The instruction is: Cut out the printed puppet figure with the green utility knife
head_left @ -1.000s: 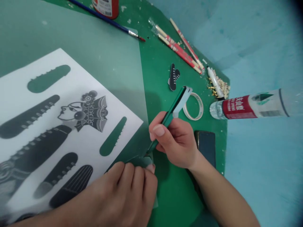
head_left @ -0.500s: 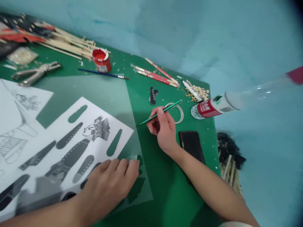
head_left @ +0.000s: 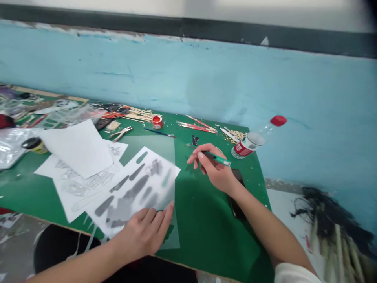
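Note:
My left hand [head_left: 149,230] is at the right edge of a translucent plastic sheet [head_left: 138,140], fingers bent, apparently gripping it; the thumb is hidden. Beneath the sheet lies white paper [head_left: 141,157] printed with grey figure parts, which look blurred through the plastic. A paper corner sticks out past the sheet's right side. Above the green table, my right hand [head_left: 213,169] holds a slim green pen-shaped tool [head_left: 220,159] between thumb and fingers, its thin tip pointing left. Just beyond the tip is a small black cut-out [head_left: 195,140]. A roll of tape is mostly hidden behind this hand.
A dark phone [head_left: 237,204] lies under my right forearm. Beyond are a plastic bottle [head_left: 244,149], an opened red paint jar [head_left: 157,122], a blue brush [head_left: 159,132], pliers [head_left: 121,133] and wrapped chopsticks [head_left: 198,127]. Drawings [head_left: 76,149] and a black-lidded jar [head_left: 33,144] lie left.
My view has tilted up and widened, showing more wall and table. The printed paper now reaches past the plastic sheet's right edge and looks blurrier. The green tool has turned in my right hand.

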Demonstrator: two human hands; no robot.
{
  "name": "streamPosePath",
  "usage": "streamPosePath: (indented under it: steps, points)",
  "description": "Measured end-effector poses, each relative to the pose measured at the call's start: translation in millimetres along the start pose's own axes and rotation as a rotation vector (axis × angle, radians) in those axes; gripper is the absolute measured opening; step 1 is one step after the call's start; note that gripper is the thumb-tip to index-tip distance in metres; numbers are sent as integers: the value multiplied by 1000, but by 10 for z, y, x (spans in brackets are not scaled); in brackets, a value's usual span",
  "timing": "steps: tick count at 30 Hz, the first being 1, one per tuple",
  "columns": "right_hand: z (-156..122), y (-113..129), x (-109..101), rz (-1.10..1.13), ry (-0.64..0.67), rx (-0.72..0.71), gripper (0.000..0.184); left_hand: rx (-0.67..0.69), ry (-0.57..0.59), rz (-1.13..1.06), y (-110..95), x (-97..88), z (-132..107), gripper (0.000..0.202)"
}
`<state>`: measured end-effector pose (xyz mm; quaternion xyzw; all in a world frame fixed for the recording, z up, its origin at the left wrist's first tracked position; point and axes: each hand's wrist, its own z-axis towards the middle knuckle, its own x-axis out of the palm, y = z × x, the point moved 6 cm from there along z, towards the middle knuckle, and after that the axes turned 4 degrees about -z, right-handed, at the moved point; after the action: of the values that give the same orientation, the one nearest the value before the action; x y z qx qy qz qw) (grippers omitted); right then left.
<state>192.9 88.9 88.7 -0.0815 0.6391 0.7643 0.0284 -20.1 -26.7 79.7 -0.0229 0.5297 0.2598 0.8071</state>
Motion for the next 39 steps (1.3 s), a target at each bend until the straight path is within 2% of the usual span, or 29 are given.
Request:
streamPosePath:
  steps: [3,6,10,14,17,20,24,27,29,31,34,39]
  points:
    - [-117,-81,153,-159,101,185,22,13,-63,19,-64,39,-181,38]
    - [-236,-272,390,-210,129,289,27,3,-99,43,-68,30,-226,36]
    - [-416,-501,758,-130,56,386,50,-5,-140,61,-58,-84,-224,32]
    - [-554,-538,1151,85,-54,410,72,-29,-209,22,-36,-205,-330,32]
    - [-618,-435,1410,225,-153,361,74,-87,-250,-58,12,-297,-502,34]
    - [-672,-257,1635,327,-247,275,69,-211,-288,-216,90,-397,-742,36]
    - [-701,27,1882,403,-322,133,59,-562,-354,-533,314,-464,-1132,14]
    - [-660,214,2015,426,-340,28,58,-860,-348,-844,543,-396,-1386,29]
    - [-606,314,2071,433,-351,-35,58,-1010,-328,-1060,690,-332,-1478,41]
    - [-537,398,2100,436,-363,-88,58,-1126,-322,-1249,824,-285,-1499,51]
    - [-414,523,2096,430,-365,-147,57,-1228,-361,-1456,1007,-274,-1405,62]
    - [-210,817,1922,391,-399,-244,54,-1230,-465,-1646,1309,-348,-1002,63]
